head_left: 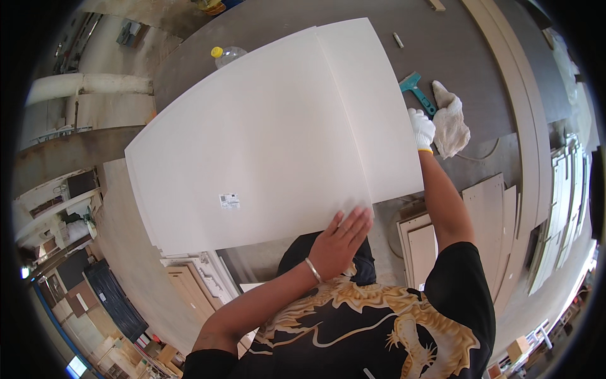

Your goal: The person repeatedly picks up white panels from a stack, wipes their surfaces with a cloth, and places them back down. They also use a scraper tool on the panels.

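Observation:
Two pale boards lie before me: a wide white panel (252, 139) with a small printed label (230, 201), and a narrower white panel (372, 114) along its right side. A seam runs between them. My bare left hand (346, 237) rests flat, fingers stretched out, at the near edge by the seam. My right hand (421, 128), in a white knit glove, is closed at the right edge of the narrower panel; its fingertips are partly hidden. Just beyond it lie a teal scraper (418, 95) and a crumpled beige cloth (449, 123).
A clear bottle with a yellow cap (217, 52) stands behind the wide panel on the dark tabletop (271, 28). A small white stick (398, 40) lies farther right. Long beige strips (505, 57) line the table's right side. Stacked boards (486, 215) stand at the near right.

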Demonstrator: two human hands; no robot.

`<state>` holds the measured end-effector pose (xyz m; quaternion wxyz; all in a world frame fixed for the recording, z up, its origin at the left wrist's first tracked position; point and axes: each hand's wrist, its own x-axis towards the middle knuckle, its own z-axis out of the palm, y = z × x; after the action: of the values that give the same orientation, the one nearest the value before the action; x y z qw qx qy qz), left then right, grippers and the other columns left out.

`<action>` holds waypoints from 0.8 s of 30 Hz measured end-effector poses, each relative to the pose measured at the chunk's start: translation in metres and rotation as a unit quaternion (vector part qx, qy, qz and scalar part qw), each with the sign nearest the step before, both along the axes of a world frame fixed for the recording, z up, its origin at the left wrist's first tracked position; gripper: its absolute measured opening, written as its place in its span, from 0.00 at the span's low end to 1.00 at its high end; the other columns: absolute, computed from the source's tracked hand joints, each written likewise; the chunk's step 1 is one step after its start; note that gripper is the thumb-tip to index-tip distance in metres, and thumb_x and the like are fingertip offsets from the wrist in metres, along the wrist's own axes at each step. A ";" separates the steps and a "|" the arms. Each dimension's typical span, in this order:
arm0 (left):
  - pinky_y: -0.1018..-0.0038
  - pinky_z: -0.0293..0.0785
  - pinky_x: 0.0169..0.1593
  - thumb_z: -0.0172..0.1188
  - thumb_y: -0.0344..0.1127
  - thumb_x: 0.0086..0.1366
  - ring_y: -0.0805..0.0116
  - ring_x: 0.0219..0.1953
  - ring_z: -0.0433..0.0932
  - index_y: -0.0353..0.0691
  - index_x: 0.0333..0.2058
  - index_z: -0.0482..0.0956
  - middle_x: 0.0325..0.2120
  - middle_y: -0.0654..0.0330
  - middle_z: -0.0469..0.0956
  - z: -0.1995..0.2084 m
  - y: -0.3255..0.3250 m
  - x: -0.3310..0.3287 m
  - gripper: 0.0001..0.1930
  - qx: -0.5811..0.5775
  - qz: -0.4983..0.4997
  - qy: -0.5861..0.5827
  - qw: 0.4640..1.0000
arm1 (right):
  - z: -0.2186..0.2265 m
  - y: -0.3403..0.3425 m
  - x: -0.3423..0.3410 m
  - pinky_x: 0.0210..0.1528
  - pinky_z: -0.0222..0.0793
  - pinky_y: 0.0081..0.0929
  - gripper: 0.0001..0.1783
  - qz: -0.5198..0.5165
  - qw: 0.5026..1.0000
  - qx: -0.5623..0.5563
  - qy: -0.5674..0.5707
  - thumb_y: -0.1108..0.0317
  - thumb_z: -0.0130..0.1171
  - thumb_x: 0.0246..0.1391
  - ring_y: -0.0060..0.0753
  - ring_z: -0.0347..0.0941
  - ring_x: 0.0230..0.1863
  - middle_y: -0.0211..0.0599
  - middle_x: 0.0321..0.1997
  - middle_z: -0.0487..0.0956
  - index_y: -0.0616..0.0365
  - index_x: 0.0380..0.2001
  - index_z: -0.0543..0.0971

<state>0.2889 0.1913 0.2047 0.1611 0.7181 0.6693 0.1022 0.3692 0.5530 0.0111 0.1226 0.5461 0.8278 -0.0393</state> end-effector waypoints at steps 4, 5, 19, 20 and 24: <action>0.55 0.54 0.74 0.50 0.30 0.65 0.57 0.74 0.60 0.38 0.64 0.72 0.70 0.55 0.66 -0.013 0.014 -0.008 0.27 0.044 0.011 -0.025 0.999 | 0.010 -0.006 0.025 0.46 0.79 0.49 0.16 -0.039 0.989 -0.019 0.141 0.51 0.57 0.62 0.50 0.83 0.45 0.45 0.46 0.84 0.50 0.42 0.81; 0.54 0.54 0.74 0.50 0.29 0.65 0.57 0.74 0.60 0.39 0.65 0.72 0.70 0.56 0.66 -0.016 0.014 -0.010 0.28 0.050 0.003 -0.031 0.998 | 0.022 -0.013 0.038 0.44 0.79 0.46 0.14 -0.063 0.967 -0.013 0.246 0.56 0.57 0.63 0.48 0.84 0.42 0.45 0.44 0.84 0.53 0.44 0.80; 0.54 0.51 0.77 0.55 0.23 0.60 0.59 0.75 0.58 0.54 0.64 0.73 0.71 0.63 0.65 -0.035 0.008 -0.018 0.32 0.117 -0.016 -0.025 0.993 | 0.197 -0.224 0.131 0.43 0.73 0.20 0.14 -0.171 0.725 -0.313 0.589 0.84 0.51 0.61 0.19 0.73 0.40 0.29 0.39 0.78 0.61 0.48 0.77; 0.54 0.51 0.77 0.54 0.23 0.60 0.59 0.75 0.58 0.54 0.64 0.74 0.71 0.64 0.64 -0.034 0.007 -0.017 0.32 0.117 -0.020 -0.025 0.993 | 0.198 -0.230 0.126 0.45 0.72 0.19 0.15 -0.175 0.736 -0.325 0.567 0.86 0.50 0.60 0.18 0.73 0.40 0.29 0.39 0.78 0.61 0.47 0.78; 0.54 0.51 0.77 0.55 0.21 0.59 0.58 0.74 0.59 0.52 0.62 0.76 0.71 0.62 0.65 -0.032 0.003 -0.020 0.31 0.117 -0.047 -0.013 0.992 | 0.194 -0.228 0.104 0.50 0.70 0.17 0.17 -0.122 0.790 -0.338 0.496 0.87 0.51 0.59 0.17 0.73 0.42 0.28 0.40 0.78 0.62 0.48 0.79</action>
<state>0.2693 0.1940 0.1727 0.0897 0.7611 0.6162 0.1817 0.4729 0.3252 0.2047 -0.1335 0.4720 0.6348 -0.5970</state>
